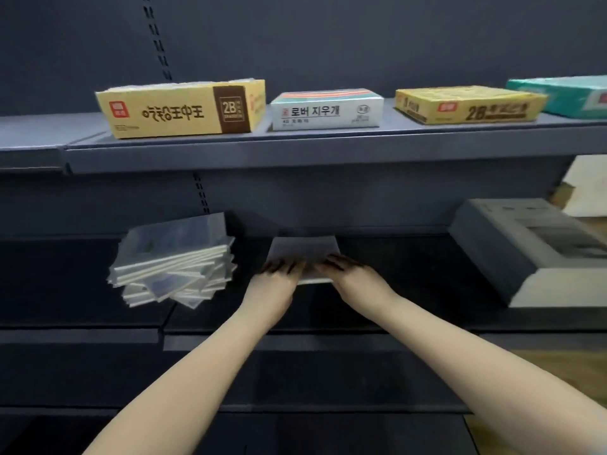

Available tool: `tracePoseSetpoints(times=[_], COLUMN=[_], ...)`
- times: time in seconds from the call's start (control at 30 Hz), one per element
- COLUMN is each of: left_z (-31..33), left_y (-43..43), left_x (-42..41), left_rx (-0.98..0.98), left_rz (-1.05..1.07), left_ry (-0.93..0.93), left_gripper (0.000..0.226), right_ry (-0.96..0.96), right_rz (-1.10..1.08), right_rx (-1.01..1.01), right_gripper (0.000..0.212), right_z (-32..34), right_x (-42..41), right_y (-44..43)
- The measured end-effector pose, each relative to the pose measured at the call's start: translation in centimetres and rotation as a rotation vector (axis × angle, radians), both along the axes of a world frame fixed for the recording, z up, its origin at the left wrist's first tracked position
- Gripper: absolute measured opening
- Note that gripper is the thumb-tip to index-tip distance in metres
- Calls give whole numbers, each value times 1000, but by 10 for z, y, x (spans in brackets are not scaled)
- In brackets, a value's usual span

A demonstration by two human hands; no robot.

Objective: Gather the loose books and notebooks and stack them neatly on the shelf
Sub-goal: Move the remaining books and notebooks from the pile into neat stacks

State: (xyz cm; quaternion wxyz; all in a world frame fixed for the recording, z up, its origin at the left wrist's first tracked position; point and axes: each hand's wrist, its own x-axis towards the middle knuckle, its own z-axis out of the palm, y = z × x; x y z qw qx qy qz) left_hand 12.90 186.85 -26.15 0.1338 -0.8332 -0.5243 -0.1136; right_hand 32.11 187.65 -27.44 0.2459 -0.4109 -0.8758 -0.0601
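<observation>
A thin grey notebook (pixel 303 249) lies flat on the dark middle shelf (pixel 394 290), near its back. My left hand (pixel 279 277) and my right hand (pixel 348 274) both rest on its near edge, fingers stretched forward over the cover. Whether the thumbs curl under the edge is hidden. To the left on the same shelf sits an untidy pile of several plastic-wrapped notebooks (pixel 174 264), fanned out at odd angles, apart from my hands.
The upper shelf (pixel 328 146) carries a yellow 2B box (pixel 180 108), a white eraser box (pixel 328 110), a flat yellow box (pixel 469 105) and a teal pack (pixel 565 95). A large grey box (pixel 525 247) fills the middle shelf's right end. Lower shelves lie below my arms.
</observation>
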Motion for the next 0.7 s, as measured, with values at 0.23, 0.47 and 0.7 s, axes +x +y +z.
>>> tracePoseSetpoints(times=[0.23,0.47,0.7], left_z=[-28,-42,-56], left_y=[-6,-17,-11], left_x=[124,210,242], left_rx=[-168,-139,-226], left_rz=[-265,-488,-530], left_ry=[71,134,217], left_gripper=[45,48,47], right_ry=[-85,-100,-56], right_rz=[-353,-594,-577], right_rx=[-190,-258,-201], right_gripper=[56,54,34], right_z=[-32,-50,-69], right_x=[119,189,207], right_y=[-50,-95,-115])
